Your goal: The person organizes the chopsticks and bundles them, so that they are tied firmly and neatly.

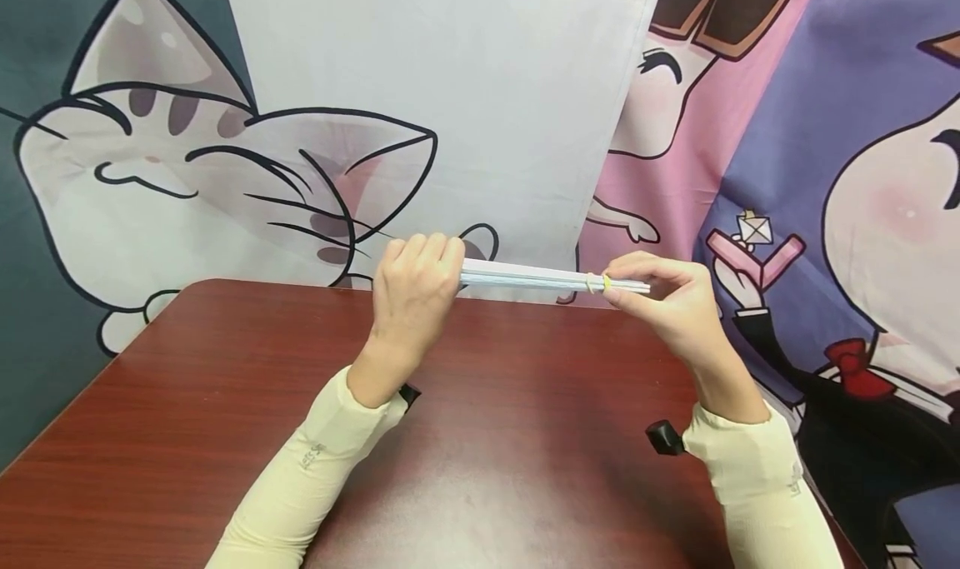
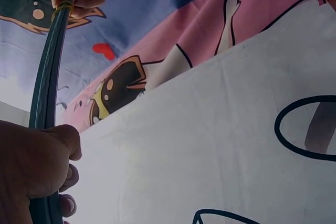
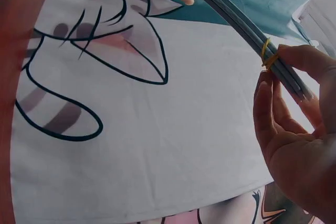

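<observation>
A bundle of slim, pale, whitish-blue sticks [image 1: 525,276] is held level above the far edge of the table. My left hand [image 1: 416,294] grips its left part in a fist, the thumb folded over it in the left wrist view. At the other end, my right hand [image 1: 675,302] pinches with thumb and fingers at a yellow rubber band [image 3: 269,53] wound around the sticks [image 3: 231,17]. The band's loops sit slightly apart in the head view. A short length of the sticks pokes out past the band toward the right palm.
Below the hands lies a reddish-brown wooden table [image 1: 247,419] with a rounded far corner. Right behind it hangs a cloth backdrop [image 1: 450,69] printed with cartoon figures. A small black device [image 1: 664,437] shows at the right wrist.
</observation>
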Demonstrator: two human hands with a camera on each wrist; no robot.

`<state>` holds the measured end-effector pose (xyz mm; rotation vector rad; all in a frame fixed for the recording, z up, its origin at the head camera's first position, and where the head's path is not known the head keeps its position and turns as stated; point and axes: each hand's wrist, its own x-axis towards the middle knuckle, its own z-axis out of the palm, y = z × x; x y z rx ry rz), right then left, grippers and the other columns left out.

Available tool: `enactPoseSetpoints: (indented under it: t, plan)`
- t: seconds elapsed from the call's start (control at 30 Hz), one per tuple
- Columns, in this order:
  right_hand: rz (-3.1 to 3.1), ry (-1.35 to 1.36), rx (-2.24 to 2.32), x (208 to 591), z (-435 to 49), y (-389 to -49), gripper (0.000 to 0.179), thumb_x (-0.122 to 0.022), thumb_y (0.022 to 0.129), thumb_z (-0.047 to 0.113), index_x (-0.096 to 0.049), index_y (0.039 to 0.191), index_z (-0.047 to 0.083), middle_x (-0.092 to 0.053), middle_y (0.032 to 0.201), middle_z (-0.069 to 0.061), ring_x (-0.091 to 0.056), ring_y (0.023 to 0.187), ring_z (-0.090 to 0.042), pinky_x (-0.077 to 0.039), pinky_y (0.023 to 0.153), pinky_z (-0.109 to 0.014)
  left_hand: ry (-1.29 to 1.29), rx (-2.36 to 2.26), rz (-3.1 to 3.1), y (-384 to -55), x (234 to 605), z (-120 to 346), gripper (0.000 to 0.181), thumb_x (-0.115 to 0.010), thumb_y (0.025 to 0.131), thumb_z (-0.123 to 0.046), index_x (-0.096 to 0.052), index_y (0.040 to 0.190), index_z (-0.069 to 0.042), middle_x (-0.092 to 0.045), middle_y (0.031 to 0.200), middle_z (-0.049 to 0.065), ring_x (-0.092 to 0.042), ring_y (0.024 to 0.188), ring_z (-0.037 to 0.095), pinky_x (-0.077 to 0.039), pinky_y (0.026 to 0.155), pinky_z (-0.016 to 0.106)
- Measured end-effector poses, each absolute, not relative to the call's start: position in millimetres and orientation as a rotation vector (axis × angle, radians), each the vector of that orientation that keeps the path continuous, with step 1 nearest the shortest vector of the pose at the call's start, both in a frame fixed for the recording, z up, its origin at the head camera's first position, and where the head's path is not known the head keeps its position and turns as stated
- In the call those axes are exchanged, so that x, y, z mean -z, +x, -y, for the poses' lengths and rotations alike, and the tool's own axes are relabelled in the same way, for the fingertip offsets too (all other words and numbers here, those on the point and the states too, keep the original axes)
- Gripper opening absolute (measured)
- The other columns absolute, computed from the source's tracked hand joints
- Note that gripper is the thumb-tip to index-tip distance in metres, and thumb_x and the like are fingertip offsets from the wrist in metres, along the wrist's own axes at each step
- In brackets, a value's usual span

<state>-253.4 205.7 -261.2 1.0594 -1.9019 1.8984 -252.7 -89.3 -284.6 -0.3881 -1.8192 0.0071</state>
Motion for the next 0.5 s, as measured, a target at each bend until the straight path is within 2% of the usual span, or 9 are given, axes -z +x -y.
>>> enactPoseSetpoints:
  t: [0.37, 0.5]
  plan:
    - [1.852, 1.013, -1.892, 262, -194, -252, 0.029, -0.072, 0.068, -0.026, -0.075, 0.089, -0.008, -0.071, 0.088, -0.012, -0.066, 0.081, -0.019, -0.054, 0.063, -0.022, -0.357, 0.004, 1.819, -250, 282, 93, 0.03, -0.046, 0.092, 0.006, -0.044, 0.066, -0.008, -0.041, 0.059, 0.005, -0.044, 0.056, 0.025, -0.033, 0.055, 0.035]
    - [1.967, 0.952, -1.76, 263, -187, -250, 0.026, -0.078, 0.068, -0.02, -0.075, 0.091, -0.009, -0.072, 0.087, -0.01, -0.066, 0.078, -0.017, -0.053, 0.062, -0.021, -0.357, -0.01, 1.811, -250, 283, 90, 0.03, -0.047, 0.091, 0.006, -0.045, 0.065, -0.009, -0.042, 0.059, 0.005, -0.044, 0.056, 0.025, -0.034, 0.055, 0.034]
